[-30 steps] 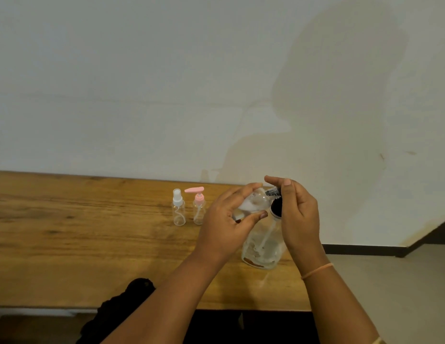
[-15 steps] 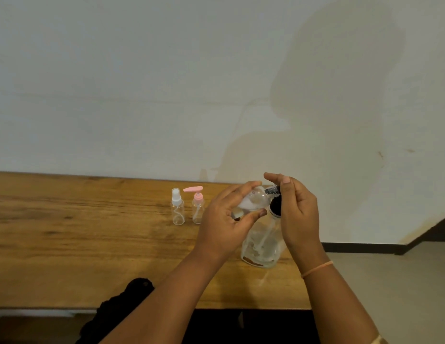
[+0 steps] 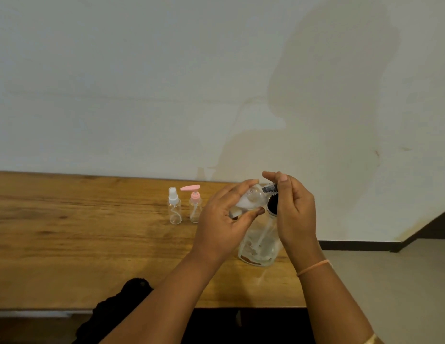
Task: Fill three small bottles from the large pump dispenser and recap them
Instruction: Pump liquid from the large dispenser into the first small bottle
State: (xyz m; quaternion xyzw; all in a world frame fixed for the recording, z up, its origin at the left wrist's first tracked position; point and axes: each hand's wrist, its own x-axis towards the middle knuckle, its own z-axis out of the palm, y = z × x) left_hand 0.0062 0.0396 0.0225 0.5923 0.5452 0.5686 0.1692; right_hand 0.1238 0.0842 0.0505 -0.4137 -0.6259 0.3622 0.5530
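Grips a small clear bottle in the left hand, thumb underneath and fingers curled over the top. Holds it tipped on its side, raised off the table, mouth pointing toward the right hand. Some white stuff inside it, at the palm end. Something pale tucked against the left palm too, not clear enough to name.

Curls the right hand over the black pump head of the big pump bottle, thumb and forefinger up on top. Black spout poking out toward the left hand, right at the small bottle's mouth. Cannot tell whether the pump is pressed down.

Hands close together, fingertips nearly meeting above the spout, each clamped on its own bottle.

Below and between both hands, upright on the wooden table: the big pump bottle's clear body, a tube showing inside.

A little way to the left of the left hand, standing side by side, both capped: a white-topped spray bottle and, nearer the hand, a pink-topped pump bottle.

Around the right wrist, a thin pink band. Under the left forearm, at the table's near edge, a black cloth.
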